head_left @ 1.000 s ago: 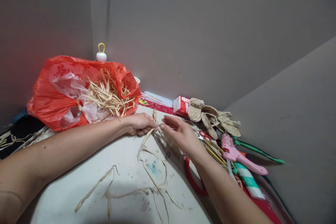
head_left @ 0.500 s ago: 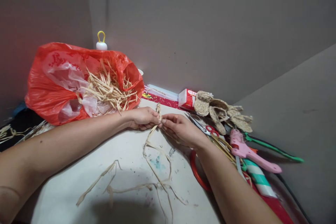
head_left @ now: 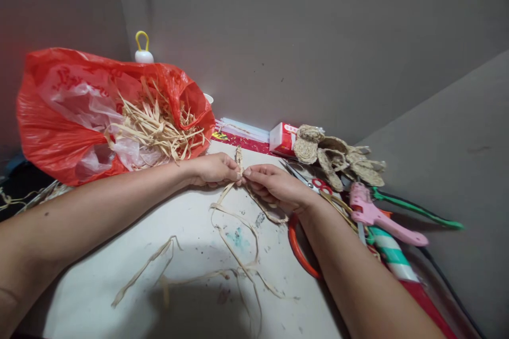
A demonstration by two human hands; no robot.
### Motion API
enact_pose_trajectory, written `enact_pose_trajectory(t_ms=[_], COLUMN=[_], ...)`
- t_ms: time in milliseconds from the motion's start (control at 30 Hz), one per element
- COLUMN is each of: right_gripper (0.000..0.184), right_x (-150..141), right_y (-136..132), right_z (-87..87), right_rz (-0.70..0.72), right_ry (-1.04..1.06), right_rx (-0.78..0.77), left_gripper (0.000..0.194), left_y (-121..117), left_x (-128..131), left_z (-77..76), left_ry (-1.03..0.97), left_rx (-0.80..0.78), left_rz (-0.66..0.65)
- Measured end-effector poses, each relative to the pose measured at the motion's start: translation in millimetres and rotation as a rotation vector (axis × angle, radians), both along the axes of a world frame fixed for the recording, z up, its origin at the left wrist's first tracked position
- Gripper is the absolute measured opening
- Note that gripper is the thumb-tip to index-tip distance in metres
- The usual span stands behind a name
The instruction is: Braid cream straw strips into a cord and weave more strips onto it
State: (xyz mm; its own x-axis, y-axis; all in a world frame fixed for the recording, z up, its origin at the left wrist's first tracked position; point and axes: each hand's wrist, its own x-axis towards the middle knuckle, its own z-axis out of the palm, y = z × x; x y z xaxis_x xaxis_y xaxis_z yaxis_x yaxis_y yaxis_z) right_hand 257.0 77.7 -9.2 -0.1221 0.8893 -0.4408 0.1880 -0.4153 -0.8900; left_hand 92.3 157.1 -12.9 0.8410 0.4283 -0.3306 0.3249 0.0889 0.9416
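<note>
My left hand (head_left: 218, 169) and my right hand (head_left: 274, 185) meet near the far edge of the white tabletop. Both are closed in a pinch on a narrow braid of pale raffia (head_left: 239, 154), whose tip stands up between them. Part of a braided loop (head_left: 270, 214) curves out below my right hand. From the pinch, loose raffia strands (head_left: 238, 217) trail toward me across the table. Another raffia strand (head_left: 147, 265) lies apart at the left. My fingers hide the exact spot where the braid is gripped.
A red plastic bag (head_left: 51, 116) holding raffia strips (head_left: 155, 122) stands at the left. To the right lie scissors (head_left: 300, 176), woven raffia pieces (head_left: 338, 156), a pink glue gun (head_left: 374, 217) and an orange-red ring (head_left: 300, 254). A red-and-white packet (head_left: 283, 137) sits by the wall.
The view has shifted slightly. My right hand has turned a little, and more of the braided loop shows below it. Both hands keep pinching the braid.
</note>
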Motion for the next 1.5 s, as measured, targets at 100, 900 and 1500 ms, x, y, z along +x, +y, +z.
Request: enact_pose_trajectory(t_ms=[100, 900, 1500], right_gripper=[0.024, 0.025, 0.014], right_x=[-0.6, -16.9, -7.5], right_y=[0.6, -0.2, -1.8], right_z=[1.2, -5.6, -5.1], right_rz=[-0.008, -0.153, -0.116], right_ry=[0.036, 0.182, 0.349], right_rx=[-0.062, -0.027, 0.001], left_gripper=[0.014, 0.025, 0.025], left_y=[-0.5, -28.6, -90.9], left_x=[0.3, 0.9, -2.3], left_z=[-1.1, 16.3, 28.7], left_ry=[0.012, 0.274, 0.326], left_rx=[0.069, 0.910, 0.984], left_rz=[-0.011, 0.008, -0.296])
